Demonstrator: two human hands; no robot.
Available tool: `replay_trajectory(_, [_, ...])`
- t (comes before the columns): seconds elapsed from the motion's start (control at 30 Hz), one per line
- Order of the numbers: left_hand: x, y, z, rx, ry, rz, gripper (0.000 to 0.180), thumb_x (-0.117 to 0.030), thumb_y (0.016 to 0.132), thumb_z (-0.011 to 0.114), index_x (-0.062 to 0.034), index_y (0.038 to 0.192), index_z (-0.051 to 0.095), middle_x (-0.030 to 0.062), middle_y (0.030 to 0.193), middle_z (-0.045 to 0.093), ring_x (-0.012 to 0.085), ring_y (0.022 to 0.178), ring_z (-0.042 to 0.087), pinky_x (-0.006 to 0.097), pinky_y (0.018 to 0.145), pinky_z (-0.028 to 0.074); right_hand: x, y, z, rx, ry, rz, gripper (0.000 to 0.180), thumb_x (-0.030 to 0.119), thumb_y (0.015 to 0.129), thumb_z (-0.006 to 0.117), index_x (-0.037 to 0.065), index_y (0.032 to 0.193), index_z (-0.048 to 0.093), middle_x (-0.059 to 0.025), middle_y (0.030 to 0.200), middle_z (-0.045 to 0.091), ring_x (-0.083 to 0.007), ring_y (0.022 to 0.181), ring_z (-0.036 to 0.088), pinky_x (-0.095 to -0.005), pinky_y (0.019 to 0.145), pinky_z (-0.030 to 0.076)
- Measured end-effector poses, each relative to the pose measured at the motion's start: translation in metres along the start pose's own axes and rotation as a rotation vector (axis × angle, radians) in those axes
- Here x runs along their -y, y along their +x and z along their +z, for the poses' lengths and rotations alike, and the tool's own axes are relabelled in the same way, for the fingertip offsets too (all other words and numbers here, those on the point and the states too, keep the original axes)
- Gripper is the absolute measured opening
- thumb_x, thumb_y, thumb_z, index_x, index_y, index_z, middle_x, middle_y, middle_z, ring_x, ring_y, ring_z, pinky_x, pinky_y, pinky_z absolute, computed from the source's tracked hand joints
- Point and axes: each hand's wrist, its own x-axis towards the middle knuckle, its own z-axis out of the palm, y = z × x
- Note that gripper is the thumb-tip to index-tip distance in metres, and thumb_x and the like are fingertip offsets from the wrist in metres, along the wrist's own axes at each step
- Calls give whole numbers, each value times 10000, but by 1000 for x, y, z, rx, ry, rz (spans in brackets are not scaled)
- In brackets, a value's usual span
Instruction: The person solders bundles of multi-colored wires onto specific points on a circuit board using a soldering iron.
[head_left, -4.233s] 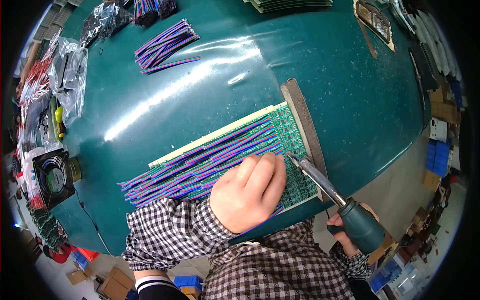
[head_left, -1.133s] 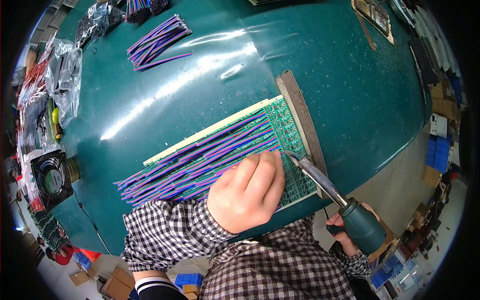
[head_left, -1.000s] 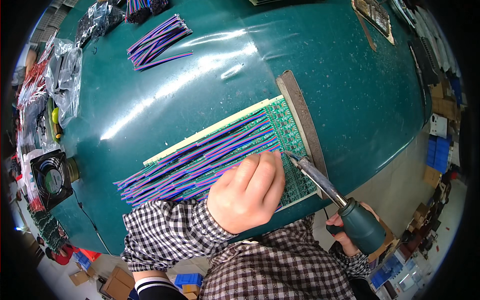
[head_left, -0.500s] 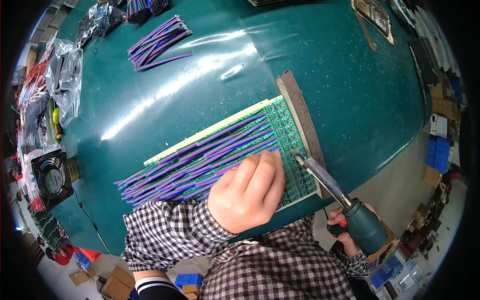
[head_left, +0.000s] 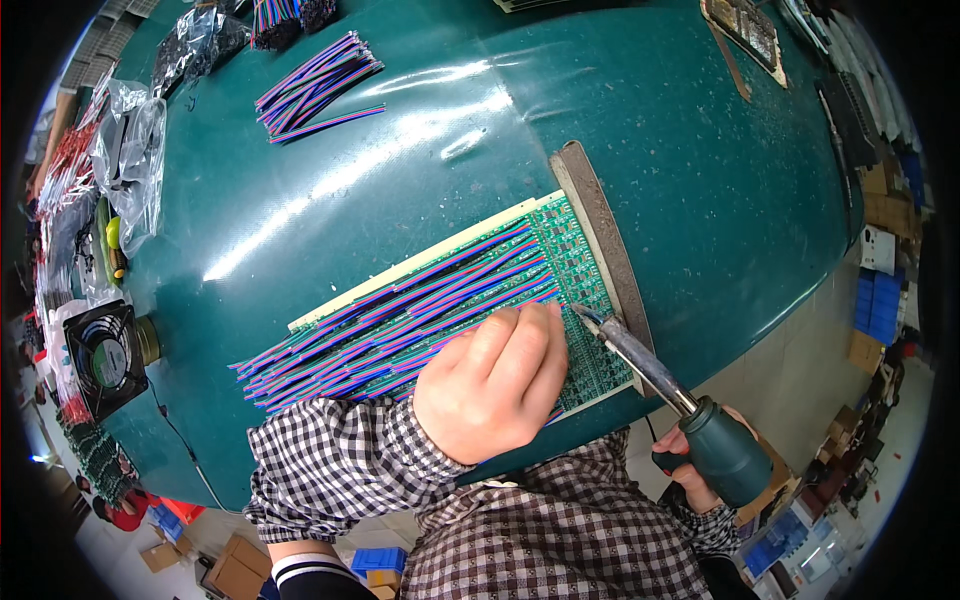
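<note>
A green circuit board panel (head_left: 598, 360) lies on the table, with rows of multicoloured ribbon wires (head_left: 400, 300) running leftward from it. My left hand (head_left: 492, 385) is closed in a pinch over the wires; a wire end seems to sit at its fingertips, mostly hidden by the fingers. My right hand (head_left: 690, 465) grips a soldering iron (head_left: 728, 450) with a thick dark green handle. The iron's tip points up and left over the board, just right of my left fingertips. Against the panel's right edge rests a brown-grey bar (head_left: 605, 250).
A pile of loose ribbon wires (head_left: 315, 85) lies at the far left of the green table (head_left: 700, 190). A small black fan (head_left: 105, 360) stands at the left edge near clear plastic bags (head_left: 130, 170). A metal-framed piece (head_left: 748, 35) sits at the far right.
The soldering iron has shifted slightly left, bringing its tip closer to my left fingertips. My left hand has hardly moved.
</note>
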Motion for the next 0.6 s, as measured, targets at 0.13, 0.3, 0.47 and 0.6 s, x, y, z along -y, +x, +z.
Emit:
replay_trajectory(0.13, [2,2,-2,-2,-29,-1,381,-52,716,734,66,1077,752,118,1032,661,208,863,677,300,706,580,-10,-7,-2,-36,-17,-11,587,523,749,928,27,1030,787,-68,921,780,-226,794,725,-349,732,566])
replay_trajectory(0.3, [-3,0,-2,13,20,-14,383,-57,718,724,53,1083,756,113,1032,664,216,862,682,307,707,583,-4,-3,-1,0,20,28,598,502,732,947,16,1036,778,-73,917,777,-226,788,726,-344,727,566])
replay_trajectory(0.47, [8,2,-5,20,-86,2,394,-83,733,701,67,1097,717,119,1055,649,215,902,661,285,723,553,-3,-3,-1,-5,28,31,582,492,735,948,19,1028,779,-75,920,777,-232,785,727,-347,726,567])
replay_trajectory(0.6, [4,5,-5,21,-113,-45,402,-69,709,708,47,1092,754,106,1040,665,225,870,681,313,722,587,-5,-3,-1,-9,-5,-4,560,499,747,936,33,1018,786,-76,928,778,-241,793,729,-356,730,570])
